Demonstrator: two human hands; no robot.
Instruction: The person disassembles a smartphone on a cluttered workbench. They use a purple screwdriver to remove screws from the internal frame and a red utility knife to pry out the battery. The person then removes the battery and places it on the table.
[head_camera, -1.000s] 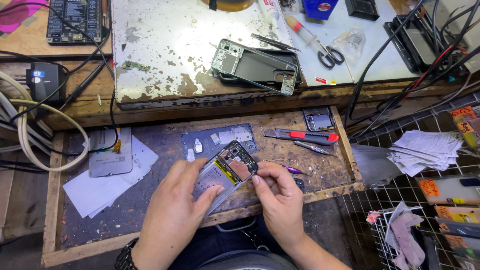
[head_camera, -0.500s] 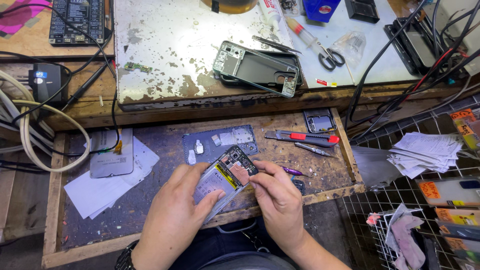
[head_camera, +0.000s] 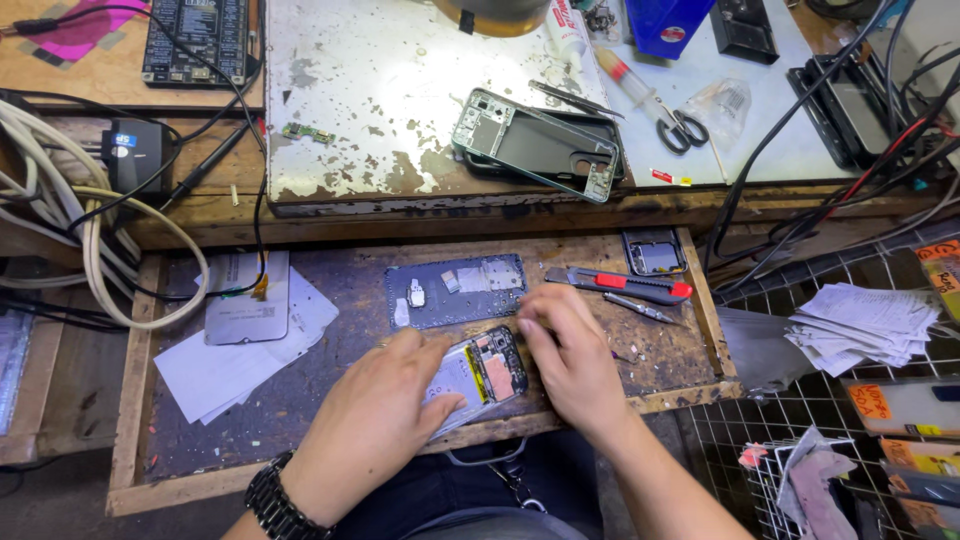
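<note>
Resting under both hands: worn dark wooden tray surface (head_camera: 300, 420), scratched and stained, just below a paint-chipped white surface (head_camera: 400, 90) farther from the hands.
Left hand (head_camera: 375, 415): lies flat with fingers spread and pressed down on the lower half of the opened phone; a black metal wristwatch (head_camera: 272, 500) sits on its wrist.
Right hand (head_camera: 570, 360): fingers drawn together, tips pinched at the phone's upper edge; what they grip cannot be told.
Opened silver phone with its back removed (head_camera: 483, 372): lies tilted between the two hands, yellow-edged battery and circuit board showing.
Grey work mat with small parts (head_camera: 455, 290): just beyond the fingertips of both hands.
Red and grey utility knife (head_camera: 620, 285): just beyond the right hand, near its knuckles.
Empty green-tinted phone frame (head_camera: 535, 145): well beyond both hands, on the white surface.
</note>
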